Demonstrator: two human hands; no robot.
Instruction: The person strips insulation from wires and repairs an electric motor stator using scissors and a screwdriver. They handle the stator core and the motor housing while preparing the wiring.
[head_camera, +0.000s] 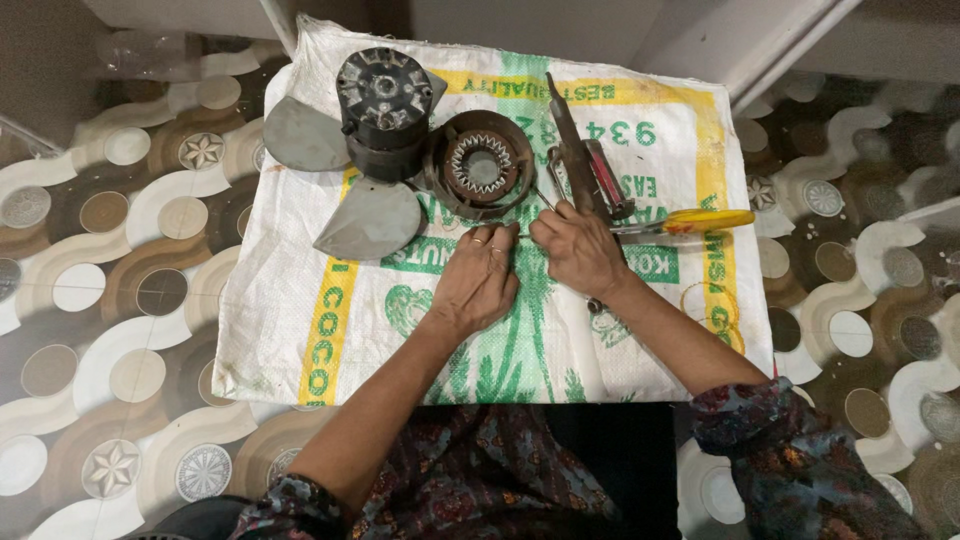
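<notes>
Wire: thin, hard to see, pinched between both hands just below the round motor ring on the woven sack.
Left hand: grip pinched together on wire.
Right hand: grip pinched on it too.
Tip: I think pull gently, keep it straight.
Nearby: fan blades, yellow-handled tool.

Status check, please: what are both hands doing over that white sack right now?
Left hand and right hand pinching thin wire together. Round dark motor stator just beyond. Yellow-handled tool lies beside right hand.
</notes>
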